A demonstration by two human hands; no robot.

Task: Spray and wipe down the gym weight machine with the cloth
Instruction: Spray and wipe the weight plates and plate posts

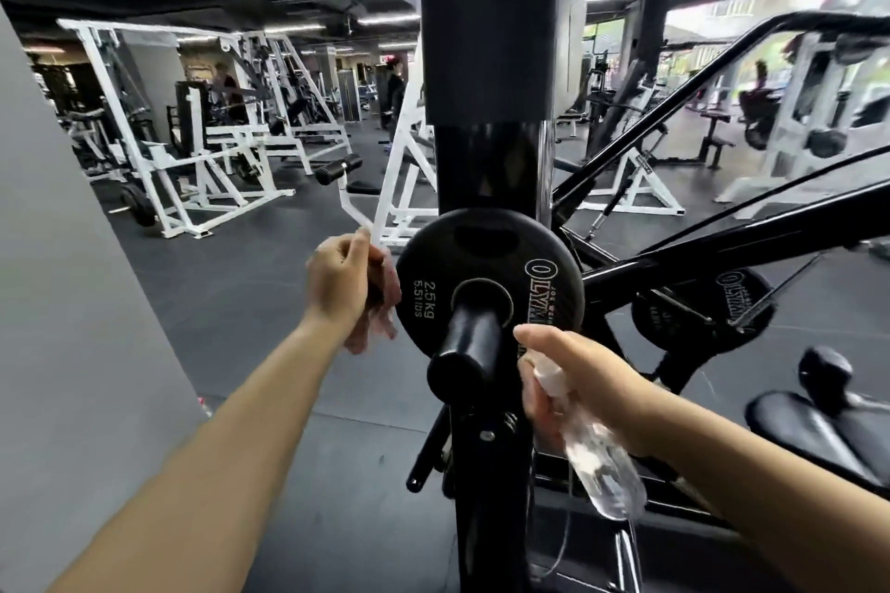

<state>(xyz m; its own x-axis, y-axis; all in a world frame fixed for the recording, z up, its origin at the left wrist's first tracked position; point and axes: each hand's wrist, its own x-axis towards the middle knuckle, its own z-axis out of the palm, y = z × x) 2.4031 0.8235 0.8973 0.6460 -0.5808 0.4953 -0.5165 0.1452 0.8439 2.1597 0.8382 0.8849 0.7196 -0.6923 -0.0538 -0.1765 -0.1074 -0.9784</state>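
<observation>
- Left hand (339, 277) grips a cloth (380, 303) at the plate (486, 274) edge, open floor (269, 284) beside.
- Right hand (578, 380) fingers wrap a bottle (602, 462).

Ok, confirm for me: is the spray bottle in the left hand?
No: the clear spray bottle is gripped by the right hand, while the left hand holds the cloth.

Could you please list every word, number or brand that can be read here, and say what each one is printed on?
"2.5 kg": near weight plate, left of its hub.
"5.51 lbs": same plate, just beneath that.
"OLYM...": same plate, right side; the rest is hidden behind the sleeve and right hand.
"OLYM...": second plate, further right; the rest is blurred.
Small arc of print above each brand word: too small to read.
</observation>
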